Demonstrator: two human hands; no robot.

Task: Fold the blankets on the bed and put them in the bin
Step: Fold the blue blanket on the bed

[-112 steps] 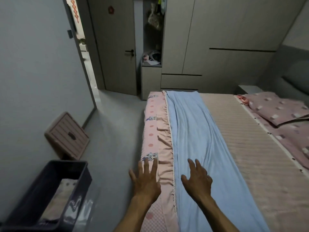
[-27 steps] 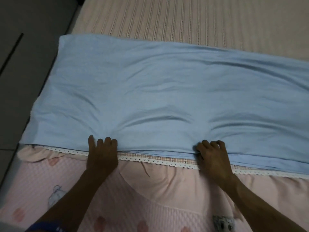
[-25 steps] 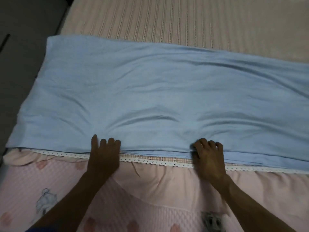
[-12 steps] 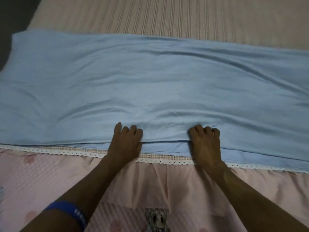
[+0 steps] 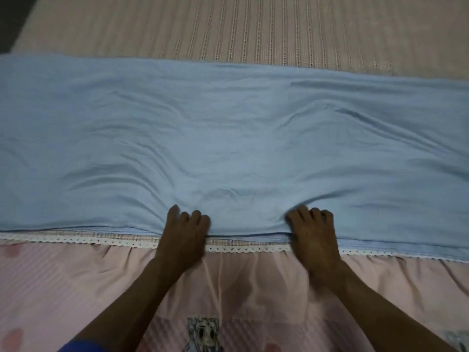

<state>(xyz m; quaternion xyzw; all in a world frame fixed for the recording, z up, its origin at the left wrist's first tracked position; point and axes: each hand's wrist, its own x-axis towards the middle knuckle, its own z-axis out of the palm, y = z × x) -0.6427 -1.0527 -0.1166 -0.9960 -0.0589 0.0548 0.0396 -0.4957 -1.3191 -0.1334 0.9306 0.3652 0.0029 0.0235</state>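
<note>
A light blue blanket point(image 5: 228, 138) lies folded into a long strip across the bed, running off both sides of the view. My left hand point(image 5: 184, 229) grips its near edge with curled fingers, left of centre. My right hand point(image 5: 313, 231) grips the same near edge about a hand's width to the right. Creases fan out from both grips. The bin is out of view.
A striped beige bed cover point(image 5: 253, 26) shows beyond the blanket. A white lace trim point(image 5: 76, 239) and a pink frilled bed skirt point(image 5: 63, 283) with cartoon prints hang at the near side. Dark floor point(image 5: 10, 13) shows at the top left corner.
Since a second ago both hands have slid to the right along the blanket's near edge and moved closer together. The view has shifted right, so the blanket's left end is cut off.
</note>
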